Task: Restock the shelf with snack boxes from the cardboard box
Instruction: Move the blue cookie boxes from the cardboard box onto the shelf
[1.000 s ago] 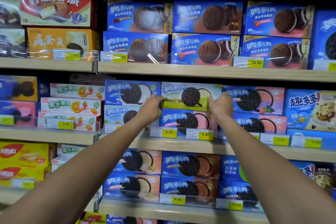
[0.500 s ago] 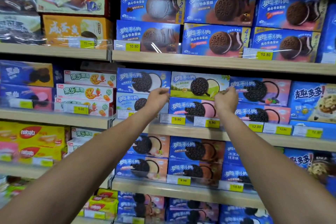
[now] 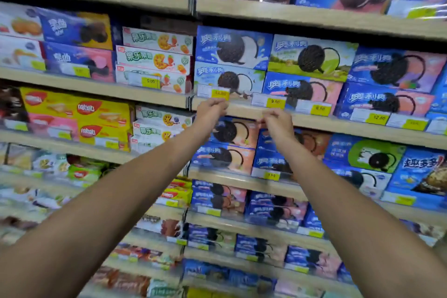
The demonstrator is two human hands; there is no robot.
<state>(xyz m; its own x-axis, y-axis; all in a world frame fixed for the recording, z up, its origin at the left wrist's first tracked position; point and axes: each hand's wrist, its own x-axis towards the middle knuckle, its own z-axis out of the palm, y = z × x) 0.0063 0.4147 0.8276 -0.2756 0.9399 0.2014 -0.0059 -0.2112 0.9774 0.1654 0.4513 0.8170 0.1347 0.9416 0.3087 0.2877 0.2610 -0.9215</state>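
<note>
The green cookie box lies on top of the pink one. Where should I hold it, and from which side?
Probably from the front, hooking over the top face of the green box, where a dark gap under the upper shelf leaves room. Its short ends look tight against neighbouring boxes, and the pink box covers its underside.

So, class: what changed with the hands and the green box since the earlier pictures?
The left hand and right hand let go of the green box and dropped to the shelf edge below, holding nothing. The green box stayed atop the pink box.
</note>
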